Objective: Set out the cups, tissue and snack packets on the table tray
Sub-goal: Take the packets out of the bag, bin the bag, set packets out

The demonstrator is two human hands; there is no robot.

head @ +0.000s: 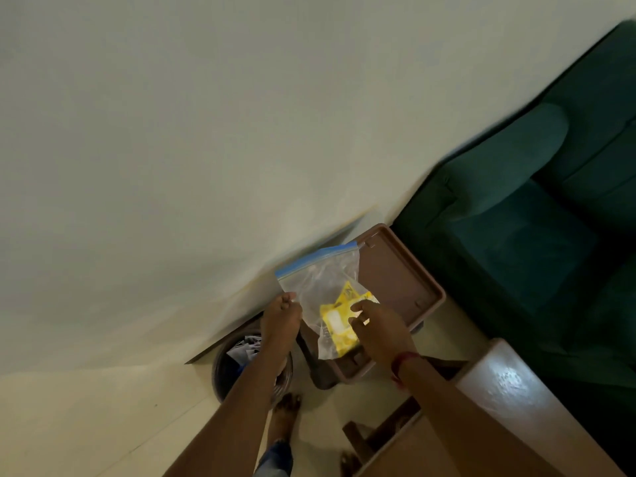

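A clear zip bag (321, 270) with a blue seal strip hangs above a brown table tray (402, 270). Inside the bag lies a yellow packet (339, 320). My left hand (280, 320) pinches the bag's left edge. My right hand (378, 325) presses on the bag's lower right side over the yellow packet, fingers curled against it. No cups show in the view.
A dark green sofa (537, 208) stands right of the tray. A round bin (237, 366) with scraps sits on the floor under my left arm. A glossy wooden table edge (509, 383) is at lower right. A pale wall fills the left and top.
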